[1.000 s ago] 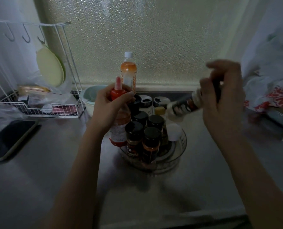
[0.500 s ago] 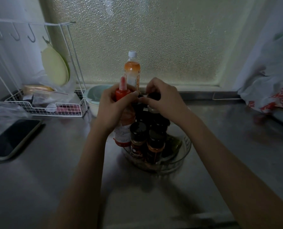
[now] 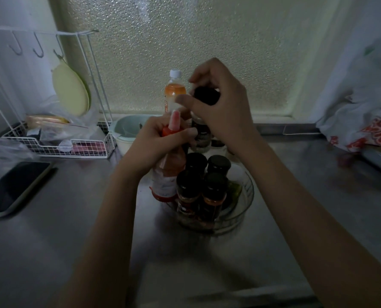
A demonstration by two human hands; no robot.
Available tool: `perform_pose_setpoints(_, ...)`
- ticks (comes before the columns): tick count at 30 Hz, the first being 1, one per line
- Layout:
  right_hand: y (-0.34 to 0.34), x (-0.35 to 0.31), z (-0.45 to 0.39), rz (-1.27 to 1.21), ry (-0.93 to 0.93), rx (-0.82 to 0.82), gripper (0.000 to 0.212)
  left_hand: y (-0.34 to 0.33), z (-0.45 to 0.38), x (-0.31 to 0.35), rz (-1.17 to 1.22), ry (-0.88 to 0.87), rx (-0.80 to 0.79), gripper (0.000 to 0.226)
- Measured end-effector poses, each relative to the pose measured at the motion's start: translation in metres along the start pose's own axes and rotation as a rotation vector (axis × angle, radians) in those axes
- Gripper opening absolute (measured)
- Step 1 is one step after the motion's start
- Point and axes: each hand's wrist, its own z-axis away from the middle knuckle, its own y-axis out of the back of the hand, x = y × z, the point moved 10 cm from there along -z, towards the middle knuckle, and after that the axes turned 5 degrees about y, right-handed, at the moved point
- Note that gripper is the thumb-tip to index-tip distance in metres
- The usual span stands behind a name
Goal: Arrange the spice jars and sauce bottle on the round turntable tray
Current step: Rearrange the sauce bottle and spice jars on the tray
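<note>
A clear round turntable tray (image 3: 245, 200) sits on the steel counter and holds several dark-lidded spice jars (image 3: 214, 190) packed together. My left hand (image 3: 154, 144) is wrapped around the neck of the sauce bottle (image 3: 164, 185), which has a red cap and pale nozzle. The bottle stands upright at the tray's left edge. My right hand (image 3: 224, 110) is raised above the back of the tray, its fingers closed on the black lid of a spice jar (image 3: 199, 137). That jar's body hangs below the hand, partly hidden by my left fingers.
An orange drink bottle (image 3: 174, 91) stands by the frosted window. A pale bowl (image 3: 127, 130) and a white wire rack (image 3: 58, 150) are at back left, and a phone (image 3: 14, 185) lies at the left. A plastic bag (image 3: 363, 130) fills the right corner.
My right hand came in from the right with a tilted jar, dropped behind the tray's jars, and has now risen gripping a black-lidded jar. My left hand stays on the sauce bottle.
</note>
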Motion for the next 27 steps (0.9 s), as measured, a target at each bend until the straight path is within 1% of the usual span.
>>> perform_pose_setpoints(2, -0.015, -0.005, -0.005, -0.06, 0.014, -0.037, 0.034, -0.002, 0.001, 0.0, 0.048, 0.013, -0.043, 0.012)
perform_pose_setpoints(4, -0.027, -0.004, -0.007, -0.094, 0.017, -0.052, 0.03, -0.003, 0.003, 0.004, 0.073, 0.005, -0.051, 0.012)
perform_pose_setpoints(7, -0.032, 0.008, -0.008, -0.164, -0.051, -0.043, 0.026, -0.004, 0.004, 0.008, 0.076, -0.002, -0.025, 0.017)
perform_pose_setpoints(10, -0.032, 0.018, -0.006, -0.145, -0.103, -0.072, 0.024, -0.006, 0.002, 0.01, 0.066, -0.016, -0.003, 0.025)
perform_pose_setpoints(11, -0.032, 0.017, -0.005, -0.135, -0.11, -0.089, 0.022, -0.005, 0.002, 0.01, 0.068, -0.022, 0.011, 0.025)
perform_pose_setpoints(13, -0.03, 0.018, -0.001, -0.168, -0.137, -0.113, 0.025, -0.002, 0.002, 0.009, 0.086, -0.024, 0.055, 0.017)
perform_pose_setpoints(15, -0.018, 0.026, 0.007, -0.215, -0.215, -0.089, 0.027, 0.004, 0.002, 0.006, 0.116, -0.012, 0.107, 0.014)
perform_pose_setpoints(16, -0.005, 0.032, 0.014, -0.173, -0.242, -0.046, 0.023, 0.007, 0.002, 0.004, 0.124, -0.006, 0.132, 0.015)
perform_pose_setpoints(17, 0.013, 0.039, 0.023, -0.065, -0.249, 0.013, 0.017, 0.009, 0.002, 0.003, 0.125, -0.003, 0.151, 0.017)
perform_pose_setpoints(18, 0.031, 0.044, 0.035, 0.092, -0.236, 0.05, 0.012, 0.01, 0.003, 0.002, 0.123, -0.004, 0.161, 0.019)
perform_pose_setpoints(19, 0.045, 0.047, 0.049, 0.287, -0.21, 0.046, 0.01, 0.011, 0.003, 0.003, 0.12, -0.005, 0.164, 0.022)
perform_pose_setpoints(20, 0.051, 0.049, 0.065, 0.485, -0.182, 0.003, 0.009, 0.011, 0.003, 0.004, 0.115, -0.005, 0.168, 0.025)
perform_pose_setpoints(21, 0.051, 0.054, 0.081, 0.644, -0.164, -0.077, 0.008, 0.011, 0.003, 0.004, 0.11, -0.004, 0.173, 0.029)
perform_pose_setpoints(22, 0.045, 0.06, 0.096, 0.739, -0.162, -0.179, 0.006, 0.012, 0.003, 0.004, 0.103, -0.001, 0.177, 0.032)
perform_pose_setpoints(24, 0.025, 0.074, 0.126, 0.794, -0.186, -0.381, 0.008, 0.01, 0.003, 0.005, 0.1, 0.002, 0.173, 0.027)
perform_pose_setpoints(25, 0.015, 0.077, 0.135, 0.795, -0.176, -0.446, 0.009, 0.01, 0.003, 0.006, 0.099, 0.004, 0.171, 0.022)
perform_pose_setpoints(27, 0.003, 0.079, 0.143, 0.827, -0.116, -0.506, 0.01, 0.009, 0.004, 0.005, 0.098, 0.011, 0.172, 0.012)
